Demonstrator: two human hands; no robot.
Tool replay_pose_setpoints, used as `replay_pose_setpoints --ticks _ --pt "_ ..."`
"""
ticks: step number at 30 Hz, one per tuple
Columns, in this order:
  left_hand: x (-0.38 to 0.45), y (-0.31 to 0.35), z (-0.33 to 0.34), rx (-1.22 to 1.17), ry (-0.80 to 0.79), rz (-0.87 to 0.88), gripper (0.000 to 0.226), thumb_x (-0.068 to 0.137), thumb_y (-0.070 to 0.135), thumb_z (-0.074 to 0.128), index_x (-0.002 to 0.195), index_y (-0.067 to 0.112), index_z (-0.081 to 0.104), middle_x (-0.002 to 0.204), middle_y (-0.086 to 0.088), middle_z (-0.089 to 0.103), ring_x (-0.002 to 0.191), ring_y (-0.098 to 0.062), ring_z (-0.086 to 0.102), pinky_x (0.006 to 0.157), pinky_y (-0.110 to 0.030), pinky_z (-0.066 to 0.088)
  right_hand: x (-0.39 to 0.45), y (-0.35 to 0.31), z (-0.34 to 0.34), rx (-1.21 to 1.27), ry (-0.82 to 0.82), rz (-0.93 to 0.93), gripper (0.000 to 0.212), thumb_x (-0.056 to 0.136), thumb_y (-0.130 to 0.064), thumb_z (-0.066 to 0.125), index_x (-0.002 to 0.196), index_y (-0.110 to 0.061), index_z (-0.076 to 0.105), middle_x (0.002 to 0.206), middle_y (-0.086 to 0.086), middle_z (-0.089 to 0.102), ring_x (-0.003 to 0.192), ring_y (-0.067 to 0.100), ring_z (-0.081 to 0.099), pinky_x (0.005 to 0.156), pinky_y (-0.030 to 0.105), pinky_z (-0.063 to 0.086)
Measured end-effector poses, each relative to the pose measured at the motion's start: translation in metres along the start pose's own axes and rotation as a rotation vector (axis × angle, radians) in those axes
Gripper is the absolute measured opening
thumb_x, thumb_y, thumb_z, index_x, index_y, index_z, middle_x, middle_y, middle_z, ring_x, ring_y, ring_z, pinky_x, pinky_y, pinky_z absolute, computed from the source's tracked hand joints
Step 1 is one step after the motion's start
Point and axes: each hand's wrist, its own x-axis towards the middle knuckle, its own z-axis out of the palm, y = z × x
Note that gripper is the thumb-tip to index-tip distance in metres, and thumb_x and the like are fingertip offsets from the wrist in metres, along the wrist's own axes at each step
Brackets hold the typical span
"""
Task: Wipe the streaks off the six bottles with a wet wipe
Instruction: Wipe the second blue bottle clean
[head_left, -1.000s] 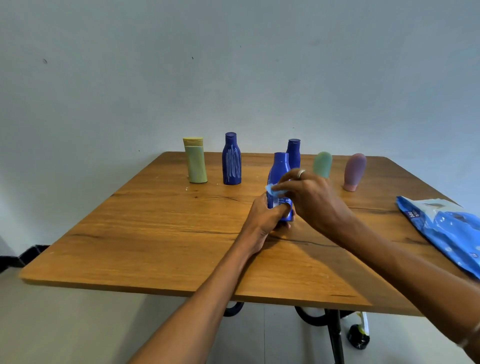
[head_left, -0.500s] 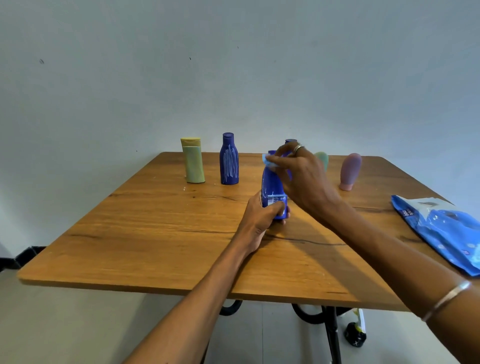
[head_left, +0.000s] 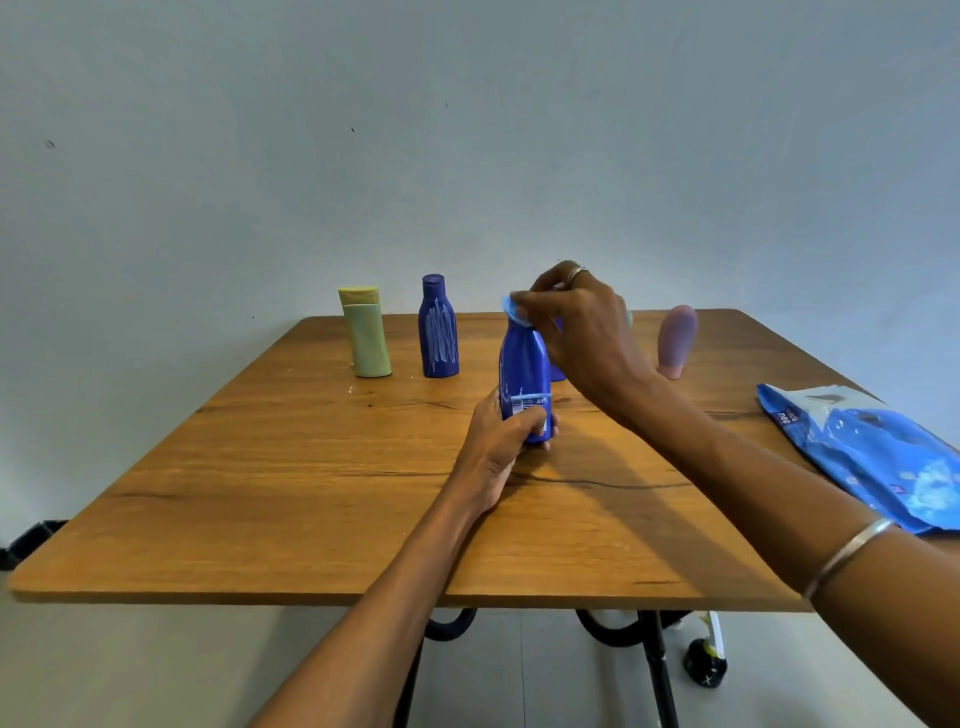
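Table: wooden top on dark metal legs, set against a pale wall. Everything below stands or lies on it.

Wipes pack: blue soft pack lying flat at the right edge, near side, well apart from the bottles.

Your right hand: raised over the top of the blue bottle at the table's middle. Its fingers are curled and pinch a pale blue wet wipe against the bottle's cap. A ring shows on one finger and a metal bangle sits on the forearm.

Your left hand: fingers and thumb wrapped round the lower part of the same bottle, holding it upright with its base at the table top.

Blue bottle: upright at the middle of the table, nearer to you than the row; a label shows low on its near side. Cap hidden under the wipe.

Yellow-green bottle: far left of the row, upright, slightly tilted.

Streaked blue bottle: just right of the yellow-green one, upright, white scribbled streaks across its front.

Pink bottle: far right of the row, standing on its cap end.

Two more bottles stand behind your right hand and are mostly hidden; only slivers show.

Small dark object: on the floor under the table's right side; too small to tell what it is.
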Motion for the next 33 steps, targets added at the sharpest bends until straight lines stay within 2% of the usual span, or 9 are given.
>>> replay_pose_setpoints --ticks 5,8,11,14,17,22,26,30,33 --pt "0.002 -0.002 -0.001 0.012 0.019 0.025 0.025 0.088 -0.002 0.061 0.109 0.011 0.06 0.087 -0.01 0.07 0.081 -0.022 0.065 0.069 -0.034 0.052 -0.012 -0.001 0.012 -0.149 -0.257 -0.108 0.048 0.092 -0.003 0.069 0.138 -0.012 0.059 0.135 0.017 0.049 0.114 0.029 0.058 0.084 0.043 0.059" --pt "0.003 -0.002 0.0 0.02 0.051 0.023 0.028 0.091 0.007 0.067 0.117 0.015 0.059 0.1 -0.011 0.071 0.082 -0.021 0.064 0.072 -0.037 0.053 -0.023 -0.007 0.008 -0.205 -0.42 -0.196 0.06 0.089 -0.007 0.073 0.144 -0.017 0.052 0.142 0.013 0.043 0.127 0.027 0.046 0.092 0.042 0.055" --pt "0.002 -0.002 0.001 0.005 0.066 0.026 0.025 0.092 0.005 0.065 0.113 0.017 0.06 0.101 -0.012 0.068 0.082 -0.021 0.062 0.075 -0.039 0.052 -0.024 -0.016 0.005 -0.226 -0.515 -0.249 0.057 0.09 -0.014 0.073 0.143 -0.02 0.053 0.143 0.01 0.043 0.127 0.024 0.043 0.091 0.038 0.055" --pt "0.002 -0.003 0.0 0.03 0.058 0.028 0.029 0.09 0.004 0.066 0.116 0.015 0.058 0.095 -0.008 0.071 0.084 -0.021 0.065 0.074 -0.037 0.053 -0.008 -0.014 -0.001 -0.216 -0.424 -0.197 0.047 0.092 -0.004 0.067 0.137 -0.015 0.059 0.138 0.011 0.048 0.122 0.027 0.05 0.09 0.041 0.055" --pt "0.001 -0.003 0.0 0.039 0.036 0.022 0.031 0.087 -0.001 0.061 0.116 0.011 0.058 0.086 -0.01 0.07 0.082 -0.022 0.065 0.07 -0.035 0.052 0.005 -0.005 -0.003 -0.182 -0.291 -0.093 0.044 0.091 0.004 0.063 0.133 -0.012 0.064 0.13 0.013 0.054 0.112 0.027 0.059 0.085 0.036 0.054" --pt "0.001 -0.004 0.0 0.017 0.065 0.036 0.026 0.09 0.003 0.065 0.113 0.014 0.06 0.091 -0.008 0.072 0.081 -0.018 0.065 0.071 -0.036 0.053 -0.014 -0.016 0.0 -0.171 -0.395 -0.166 0.05 0.097 -0.006 0.061 0.145 -0.012 0.05 0.135 0.017 0.052 0.119 0.028 0.057 0.094 0.04 0.055" --pt "0.001 -0.003 0.002 0.057 0.038 0.077 0.022 0.094 0.001 0.06 0.112 0.014 0.061 0.097 -0.012 0.071 0.085 -0.019 0.067 0.08 -0.043 0.056 -0.034 -0.024 -0.003 -0.175 -0.575 -0.256 0.05 0.095 -0.021 0.067 0.143 -0.02 0.054 0.138 0.008 0.048 0.126 0.021 0.048 0.094 0.033 0.05" --pt "0.001 -0.002 0.002 0.081 0.049 0.056 0.025 0.093 0.002 0.062 0.113 0.015 0.059 0.088 -0.009 0.07 0.078 -0.018 0.064 0.068 -0.031 0.053 -0.012 -0.015 -0.011 -0.182 -0.459 -0.176 0.045 0.095 -0.008 0.064 0.139 -0.018 0.059 0.135 0.009 0.051 0.125 0.023 0.049 0.098 0.038 0.051" --pt "0.0 -0.004 0.002 0.066 0.06 0.033 0.032 0.092 0.002 0.063 0.121 0.014 0.056 0.09 -0.01 0.071 0.081 -0.019 0.067 0.067 -0.031 0.053 -0.006 -0.005 -0.007 -0.191 -0.366 -0.119 0.044 0.094 -0.005 0.066 0.135 -0.02 0.063 0.129 0.009 0.053 0.118 0.025 0.051 0.091 0.045 0.054"
